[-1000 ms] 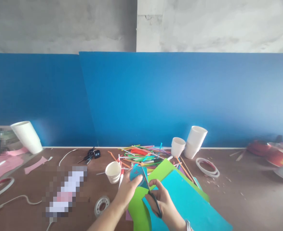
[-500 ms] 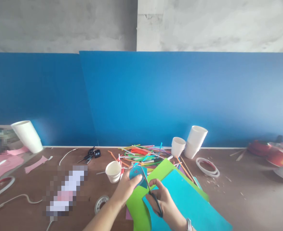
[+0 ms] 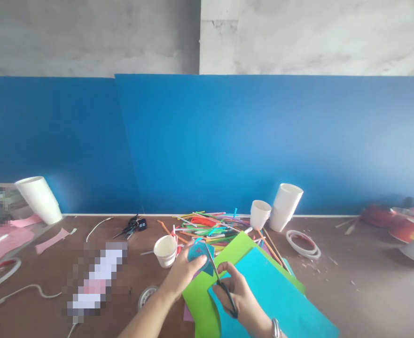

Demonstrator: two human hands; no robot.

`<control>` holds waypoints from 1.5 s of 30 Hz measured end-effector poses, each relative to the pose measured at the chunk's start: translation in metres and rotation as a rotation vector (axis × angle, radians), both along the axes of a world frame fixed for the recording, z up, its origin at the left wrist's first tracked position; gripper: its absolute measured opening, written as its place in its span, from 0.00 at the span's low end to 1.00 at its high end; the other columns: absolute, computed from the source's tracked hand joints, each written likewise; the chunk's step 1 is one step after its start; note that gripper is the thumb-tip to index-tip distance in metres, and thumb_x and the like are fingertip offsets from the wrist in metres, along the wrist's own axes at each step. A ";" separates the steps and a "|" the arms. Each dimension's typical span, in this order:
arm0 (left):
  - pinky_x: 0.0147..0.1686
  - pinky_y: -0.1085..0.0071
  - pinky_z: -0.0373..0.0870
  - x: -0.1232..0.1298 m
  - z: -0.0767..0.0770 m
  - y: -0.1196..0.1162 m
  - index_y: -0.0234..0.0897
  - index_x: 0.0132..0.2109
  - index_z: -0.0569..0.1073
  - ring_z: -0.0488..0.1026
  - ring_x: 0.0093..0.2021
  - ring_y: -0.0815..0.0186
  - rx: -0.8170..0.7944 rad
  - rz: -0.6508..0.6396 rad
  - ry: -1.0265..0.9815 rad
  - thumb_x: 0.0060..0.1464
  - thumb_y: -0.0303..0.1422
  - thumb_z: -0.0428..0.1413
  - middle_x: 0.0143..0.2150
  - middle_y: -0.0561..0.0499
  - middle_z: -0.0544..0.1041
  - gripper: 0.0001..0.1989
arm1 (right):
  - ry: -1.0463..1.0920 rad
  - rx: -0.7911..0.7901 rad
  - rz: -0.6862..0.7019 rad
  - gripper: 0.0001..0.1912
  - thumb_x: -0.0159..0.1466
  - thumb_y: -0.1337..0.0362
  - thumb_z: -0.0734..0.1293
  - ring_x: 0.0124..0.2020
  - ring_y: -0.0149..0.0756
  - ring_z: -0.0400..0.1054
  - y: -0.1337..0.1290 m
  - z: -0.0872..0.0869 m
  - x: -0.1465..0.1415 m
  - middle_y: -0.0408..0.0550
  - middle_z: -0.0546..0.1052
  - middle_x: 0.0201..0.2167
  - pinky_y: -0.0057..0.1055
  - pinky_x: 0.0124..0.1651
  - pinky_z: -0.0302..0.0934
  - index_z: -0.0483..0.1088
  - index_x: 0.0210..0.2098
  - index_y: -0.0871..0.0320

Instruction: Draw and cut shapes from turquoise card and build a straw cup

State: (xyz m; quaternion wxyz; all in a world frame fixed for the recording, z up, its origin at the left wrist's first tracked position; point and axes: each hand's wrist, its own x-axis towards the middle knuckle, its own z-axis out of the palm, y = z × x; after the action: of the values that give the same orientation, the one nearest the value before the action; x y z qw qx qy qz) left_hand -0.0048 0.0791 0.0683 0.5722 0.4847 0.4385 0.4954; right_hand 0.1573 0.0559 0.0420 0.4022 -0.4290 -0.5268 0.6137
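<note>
My left hand is closed on a piece of blue paper and a round blue disc with red marks, its thumb pressed on the disc. Whether the disc is separate from the paper, I cannot tell. In my right hand is a pair of scissors with dark handles, fingers through the loops. The blades point up and away, beside the right edge of the blue piece. Below both hands lie a bright blue sheet and a green sheet.
Many coloured sticks lie in a heap behind my hands. A white paper cup stands left of them, near a tape roll. More cups stand at the back, with a white ring roll to their right. Keys lie at left.
The blue piece and the disc have tilted slightly in my left hand. The scissors have hardly moved beside them.
</note>
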 end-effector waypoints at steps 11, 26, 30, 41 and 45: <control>0.47 0.64 0.66 0.000 -0.001 0.001 0.38 0.51 0.71 0.72 0.46 0.56 0.023 -0.001 0.006 0.46 0.41 0.60 0.45 0.47 0.77 0.25 | 0.012 -0.003 0.005 0.18 0.51 0.58 0.69 0.08 0.19 0.44 0.000 0.000 -0.001 0.24 0.56 0.08 0.17 0.10 0.41 0.55 0.33 0.53; 0.52 0.62 0.64 0.001 0.005 -0.003 0.41 0.51 0.73 0.68 0.52 0.51 0.021 -0.005 0.060 0.43 0.39 0.62 0.49 0.46 0.75 0.25 | 0.012 0.003 0.002 0.19 0.51 0.59 0.68 0.09 0.19 0.45 -0.002 0.003 -0.003 0.24 0.56 0.09 0.17 0.11 0.40 0.53 0.34 0.53; 0.52 0.62 0.64 -0.002 0.006 -0.003 0.40 0.53 0.71 0.69 0.52 0.52 0.005 -0.051 0.051 0.44 0.39 0.61 0.51 0.46 0.74 0.27 | 0.009 -0.006 0.018 0.19 0.51 0.61 0.68 0.09 0.19 0.44 -0.002 0.003 -0.002 0.24 0.56 0.09 0.17 0.11 0.40 0.53 0.34 0.53; 0.56 0.59 0.59 -0.014 0.010 -0.001 0.40 0.53 0.71 0.64 0.57 0.51 0.014 -0.121 0.128 0.45 0.38 0.61 0.53 0.46 0.72 0.26 | -0.020 0.003 0.056 0.17 0.51 0.63 0.67 0.09 0.19 0.44 -0.002 0.003 0.001 0.24 0.56 0.08 0.17 0.11 0.39 0.53 0.33 0.53; 0.56 0.60 0.59 -0.014 0.012 -0.001 0.40 0.53 0.70 0.63 0.57 0.51 0.000 -0.117 0.167 0.44 0.37 0.61 0.55 0.46 0.70 0.26 | -0.030 -0.004 0.054 0.17 0.51 0.63 0.67 0.09 0.20 0.44 -0.002 0.006 0.000 0.24 0.56 0.08 0.17 0.12 0.40 0.53 0.33 0.53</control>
State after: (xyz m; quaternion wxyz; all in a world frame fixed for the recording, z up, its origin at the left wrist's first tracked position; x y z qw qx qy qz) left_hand -0.0190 0.0781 0.0802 0.5616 0.5489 0.4556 0.4192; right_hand 0.1574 0.0538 0.0480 0.3766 -0.4247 -0.5431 0.6188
